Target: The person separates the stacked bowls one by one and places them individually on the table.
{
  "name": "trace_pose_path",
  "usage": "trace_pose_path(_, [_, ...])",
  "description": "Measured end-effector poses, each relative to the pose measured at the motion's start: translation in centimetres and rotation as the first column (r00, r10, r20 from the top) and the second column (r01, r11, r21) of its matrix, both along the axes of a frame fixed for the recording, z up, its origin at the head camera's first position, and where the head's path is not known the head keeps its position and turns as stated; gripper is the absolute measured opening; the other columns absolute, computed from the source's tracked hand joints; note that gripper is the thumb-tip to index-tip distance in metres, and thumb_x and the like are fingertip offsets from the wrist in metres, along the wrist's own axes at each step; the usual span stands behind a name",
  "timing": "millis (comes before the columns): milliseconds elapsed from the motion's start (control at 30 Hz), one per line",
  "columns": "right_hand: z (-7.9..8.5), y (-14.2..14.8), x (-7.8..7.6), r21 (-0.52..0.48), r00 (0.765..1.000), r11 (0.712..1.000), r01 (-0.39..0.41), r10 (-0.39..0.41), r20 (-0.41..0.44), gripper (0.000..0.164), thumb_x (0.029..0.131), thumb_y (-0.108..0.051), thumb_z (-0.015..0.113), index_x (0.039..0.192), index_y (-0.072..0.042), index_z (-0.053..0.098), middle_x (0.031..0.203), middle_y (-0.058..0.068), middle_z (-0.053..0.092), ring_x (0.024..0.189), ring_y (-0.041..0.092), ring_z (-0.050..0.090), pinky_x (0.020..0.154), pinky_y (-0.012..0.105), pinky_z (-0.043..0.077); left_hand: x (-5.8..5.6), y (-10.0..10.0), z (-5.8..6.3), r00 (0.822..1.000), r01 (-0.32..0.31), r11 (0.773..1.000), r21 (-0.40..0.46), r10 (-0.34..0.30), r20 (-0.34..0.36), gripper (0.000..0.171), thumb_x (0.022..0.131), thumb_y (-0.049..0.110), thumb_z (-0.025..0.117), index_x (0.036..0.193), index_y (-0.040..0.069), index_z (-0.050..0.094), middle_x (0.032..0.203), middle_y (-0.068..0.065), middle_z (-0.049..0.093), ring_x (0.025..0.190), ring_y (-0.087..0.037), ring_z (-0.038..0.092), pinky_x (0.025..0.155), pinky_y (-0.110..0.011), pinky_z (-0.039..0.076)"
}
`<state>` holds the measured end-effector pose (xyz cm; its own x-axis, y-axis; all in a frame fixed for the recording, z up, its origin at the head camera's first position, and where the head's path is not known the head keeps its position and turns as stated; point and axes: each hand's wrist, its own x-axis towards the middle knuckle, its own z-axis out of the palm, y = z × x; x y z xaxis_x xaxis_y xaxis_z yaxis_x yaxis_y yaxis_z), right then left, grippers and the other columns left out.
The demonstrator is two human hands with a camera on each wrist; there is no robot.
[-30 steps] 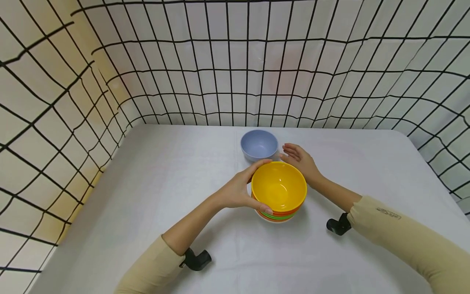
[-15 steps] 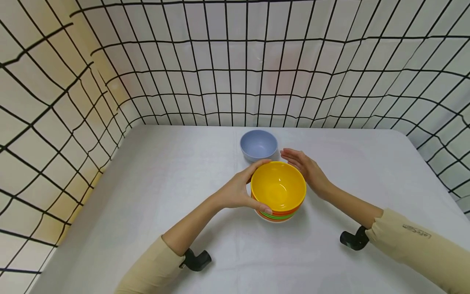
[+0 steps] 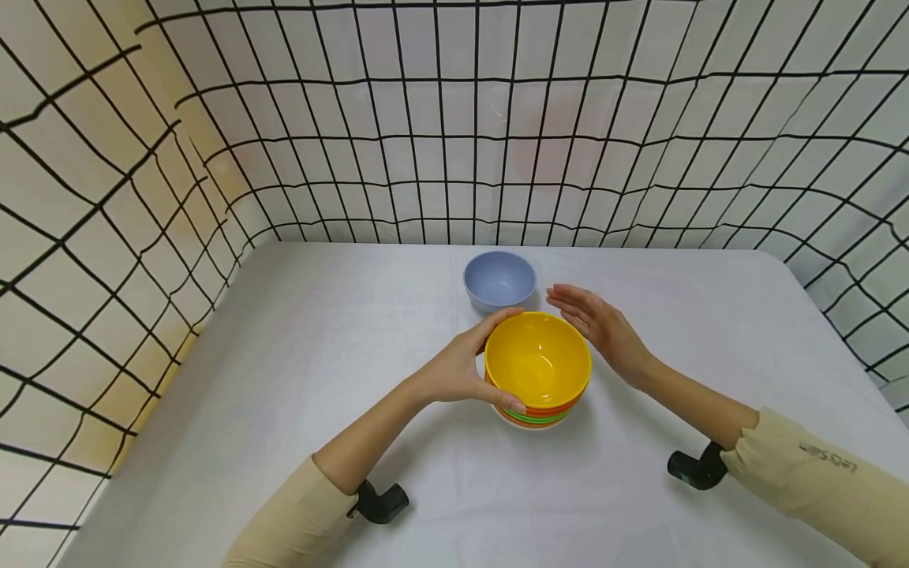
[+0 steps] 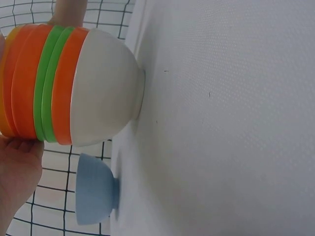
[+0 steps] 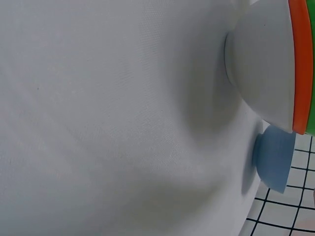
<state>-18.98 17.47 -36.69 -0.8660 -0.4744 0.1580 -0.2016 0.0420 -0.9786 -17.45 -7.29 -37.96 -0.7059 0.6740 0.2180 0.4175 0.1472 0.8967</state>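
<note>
A stack of nested bowls (image 3: pixel 538 363) stands on the white table, yellow on top. Orange and green rims show below it, down to a white bowl (image 4: pixel 106 88) at the bottom. My left hand (image 3: pixel 461 367) grips the stack from its left side, thumb at the near side and fingers round the far side. My right hand (image 3: pixel 600 327) is at the stack's far right, fingers straight and together; whether it touches the bowls I cannot tell. Just behind the stack sits a single blue bowl (image 3: pixel 500 281), upright, its inside showing nothing.
A black wire grid (image 3: pixel 476 138) rises behind the table (image 3: pixel 341 331) and along both sides, with white and yellowish sheeting beyond. Each wrist carries a black camera mount, the left one (image 3: pixel 382 503) and the right one (image 3: pixel 697 467) low over the table.
My right hand has drawn back a little towards me, its forearm swinging right, and its fingers have straightened together. The left hand and the stack stay where they were.
</note>
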Motion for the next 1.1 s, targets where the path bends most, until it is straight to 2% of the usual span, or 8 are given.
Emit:
trace_pose_path(100, [-0.3,0.1,0.3,-0.012,0.997,0.999,-0.049,0.048,-0.060,0.059,0.098,-0.033,0.038,0.140,0.006,0.025,0.143,0.018,0.034,0.128,0.011,0.039,0.103,0.015,0.033,0.0,0.0,0.0,1.000,0.007,1.000,0.009,-0.007,0.003,0.103,0.062,0.029,0.086,0.144,0.018,0.025,0.137,0.006,0.043,0.120,-0.008,0.044,0.102,-0.028,0.038])
trace_pose_path(200, [-0.5,0.2,0.9,0.009,0.986,0.995,-0.097,0.097,-0.136,0.066,0.090,-0.029,0.056,0.139,0.005,0.028,0.142,0.009,0.038,0.126,0.009,0.039,0.100,0.015,0.036,0.0,0.0,0.1,1.000,0.013,1.000,0.012,-0.013,0.009,0.102,0.062,0.029,0.086,0.143,0.020,0.025,0.137,0.006,0.042,0.120,-0.008,0.044,0.102,-0.028,0.039])
trace_pose_path(300, [-0.5,0.1,1.4,0.048,0.976,0.992,-0.120,0.127,-0.176,0.073,0.082,-0.022,0.066,0.139,0.004,0.029,0.142,0.004,0.039,0.124,0.007,0.040,0.099,0.016,0.037,0.0,-0.1,0.1,1.000,0.014,1.000,0.008,-0.014,0.010,0.101,0.062,0.028,0.086,0.143,0.022,0.026,0.137,0.006,0.042,0.119,-0.009,0.044,0.102,-0.028,0.039])
trace_pose_path(500, [-0.7,0.0,1.9,0.136,0.967,0.984,-0.115,0.143,-0.212,0.082,0.073,-0.013,0.072,0.142,-0.002,0.028,0.142,-0.002,0.037,0.122,0.008,0.041,0.097,0.019,0.041,0.0,-0.1,0.2,1.000,0.009,1.000,-0.011,-0.009,0.008,0.101,0.063,0.028,0.086,0.143,0.022,0.025,0.137,0.007,0.042,0.119,-0.009,0.044,0.101,-0.029,0.039])
trace_pose_path(700, [-0.6,-0.1,2.3,0.215,0.964,0.974,-0.069,0.120,-0.235,0.090,0.068,-0.013,0.079,0.143,-0.009,0.029,0.140,0.005,0.040,0.117,0.007,0.045,0.093,0.021,0.045,-0.1,-0.1,0.0,1.000,0.004,1.000,-0.009,-0.004,0.017,0.102,0.063,0.029,0.086,0.143,0.023,0.025,0.137,0.007,0.042,0.119,-0.008,0.044,0.101,-0.028,0.039])
trace_pose_path(900, [-0.3,-0.3,2.9,0.327,0.934,0.945,-0.006,0.122,-0.336,0.108,0.058,-0.015,0.087,0.145,-0.011,0.024,0.140,0.008,0.040,0.118,0.006,0.043,0.094,0.020,0.043,-0.1,-0.1,0.0,1.000,0.016,1.000,0.006,-0.016,0.016,0.104,0.062,0.031,0.086,0.144,0.017,0.024,0.139,0.005,0.040,0.121,-0.009,0.043,0.103,-0.028,0.038])
trace_pose_path(1100, [-0.5,-0.4,2.9,0.334,0.912,0.942,0.020,0.119,-0.393,0.112,0.054,-0.015,0.090,0.145,-0.009,0.025,0.137,0.008,0.042,0.118,0.008,0.043,0.094,0.019,0.043,0.0,-0.2,0.0,1.000,0.011,1.000,0.005,-0.011,0.019,0.104,0.062,0.029,0.087,0.144,0.019,0.024,0.139,0.006,0.039,0.122,-0.009,0.042,0.103,-0.028,0.037])
